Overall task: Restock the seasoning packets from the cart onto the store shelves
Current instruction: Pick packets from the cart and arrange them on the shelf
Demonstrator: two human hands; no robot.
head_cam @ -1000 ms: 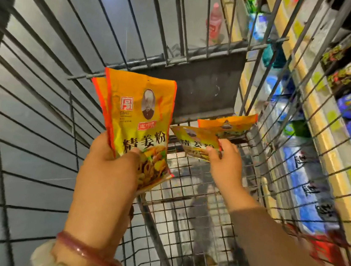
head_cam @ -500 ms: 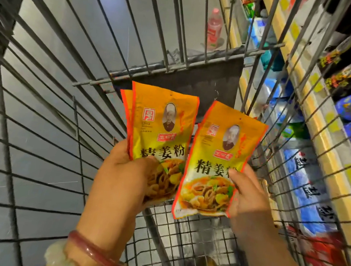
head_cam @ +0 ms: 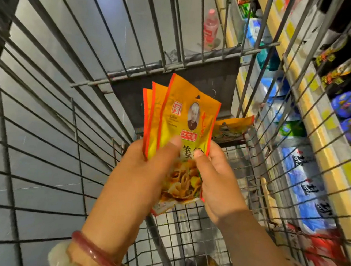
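Head view: fan of three ginger-powder packets (head_cam: pixel 183 131) pinched under left hand (head_cam: pixel 143 173) thumb, right hand (head_cam: pixel 215 182) fingers curled on front packet's right edge, another packet (head_cam: pixel 231 128) beyond the fingertips on the cart (head_cam: pixel 39 116) ledge; risk: loosely fanned packets slipping out.

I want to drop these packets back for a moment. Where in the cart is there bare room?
Bare wire floor shows below both hands, between the left wire wall and the right forearm. At the far end one loose packet lies by the dark panel. The left hand and right hand grip the fanned packets.
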